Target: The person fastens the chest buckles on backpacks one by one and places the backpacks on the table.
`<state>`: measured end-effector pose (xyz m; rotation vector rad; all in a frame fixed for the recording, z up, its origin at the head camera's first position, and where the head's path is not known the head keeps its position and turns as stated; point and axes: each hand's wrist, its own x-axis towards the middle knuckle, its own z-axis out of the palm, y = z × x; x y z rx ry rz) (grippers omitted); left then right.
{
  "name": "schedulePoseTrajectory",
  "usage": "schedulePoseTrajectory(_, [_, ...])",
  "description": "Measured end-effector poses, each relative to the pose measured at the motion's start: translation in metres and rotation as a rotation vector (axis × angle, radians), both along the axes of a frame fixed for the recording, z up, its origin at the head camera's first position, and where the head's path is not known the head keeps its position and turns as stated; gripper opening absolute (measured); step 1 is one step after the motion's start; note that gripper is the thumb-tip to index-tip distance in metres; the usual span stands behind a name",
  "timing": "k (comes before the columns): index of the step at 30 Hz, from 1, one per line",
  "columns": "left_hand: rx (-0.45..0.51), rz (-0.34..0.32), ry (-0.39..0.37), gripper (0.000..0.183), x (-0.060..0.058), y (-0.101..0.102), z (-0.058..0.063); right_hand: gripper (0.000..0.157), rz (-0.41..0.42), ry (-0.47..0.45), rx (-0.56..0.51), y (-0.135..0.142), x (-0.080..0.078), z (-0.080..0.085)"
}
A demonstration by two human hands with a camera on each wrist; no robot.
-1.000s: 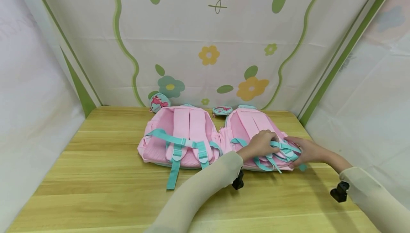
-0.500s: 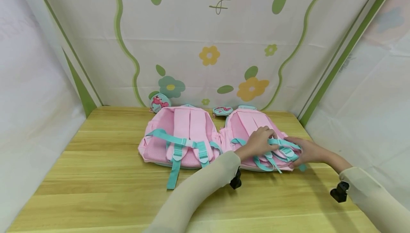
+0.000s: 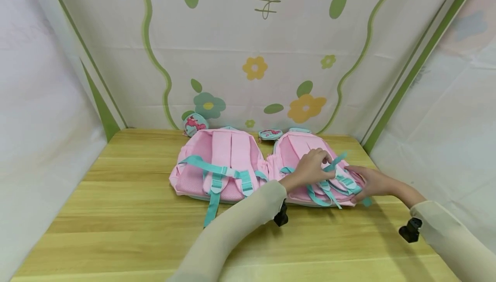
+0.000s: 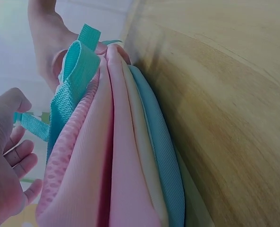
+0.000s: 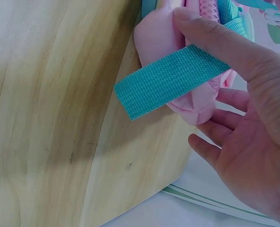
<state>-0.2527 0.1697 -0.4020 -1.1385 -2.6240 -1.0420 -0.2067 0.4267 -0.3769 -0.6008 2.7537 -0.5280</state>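
Observation:
Two pink backpacks with teal straps lie side by side, shoulder straps up. Over the right backpack [image 3: 296, 153], my left hand [image 3: 308, 168] pinches a teal strap [image 3: 338, 161] whose end sticks up to the right. In the left wrist view, thumb and forefinger hold that strap [image 4: 35, 126] beside the pack's mesh back, other fingers loosely bent. My right hand [image 3: 375, 181] grips the pack's lower right corner. The right wrist view has its thumb on the pink fabric [image 5: 159, 40] and its fingers behind, with a loose teal strap end [image 5: 170, 81] hanging across.
The left backpack [image 3: 221, 144] touches the right one, its teal chest strap buckled across. Small round teal pouches stand behind: one pouch [image 3: 195, 124] at left, another pouch [image 3: 270, 134] between the packs. Flowered cloth walls [image 3: 232, 88] enclose the wooden table [image 3: 116, 213].
My left hand has shifted slightly left and up. The strap it holds, earlier stretched across toward my right hand, now has its end raised. My right hand keeps its place on the backpack.

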Motion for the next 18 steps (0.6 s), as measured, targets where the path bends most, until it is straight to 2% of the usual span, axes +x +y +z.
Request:
schedulePoseTrajectory(10, [0.101, -0.066, -0.058, 0.022, -0.001, -0.008, -0.003, 0.109, 0.008, 0.02, 0.014, -0.001, 0.001, 0.003])
schedulePoseTrajectory(18, [0.149, -0.084, -0.079, 0.024, -0.003, -0.017, 0.0, 0.105, 0.018, 0.029, 0.006, -0.005, 0.005, 0.011])
